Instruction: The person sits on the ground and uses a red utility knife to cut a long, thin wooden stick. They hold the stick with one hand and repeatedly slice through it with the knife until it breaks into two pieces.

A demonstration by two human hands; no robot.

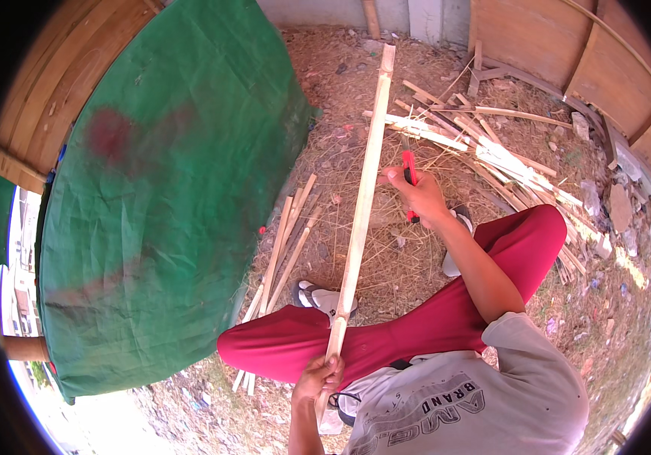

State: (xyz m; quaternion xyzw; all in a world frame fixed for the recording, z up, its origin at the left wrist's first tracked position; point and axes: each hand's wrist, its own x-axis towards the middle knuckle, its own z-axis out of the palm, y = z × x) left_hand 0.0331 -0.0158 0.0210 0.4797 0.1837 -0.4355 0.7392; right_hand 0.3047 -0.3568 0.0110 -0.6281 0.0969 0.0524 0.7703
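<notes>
Shirt (522, 402): pale grey and loose, with soft folds.
Sleeve (521, 339): short, in the same grey.
Letters (459, 408): dark, some big, some small, on the shirt.
Pants (416, 326): deep red, plain and baggy.
Shoes (327, 300): pale grey with black parts.
Left hand (319, 377): bare.
Right hand (421, 196): bare.

Head fisheye, facing down and forward from above wearer's shirt (522, 379), lower right. Near: left hand (318, 378) lower centre, right hand (422, 199) mid-frame. Far: grey wall (314, 14), top edge. Wooden panels (531, 38) bow upper right.
</notes>
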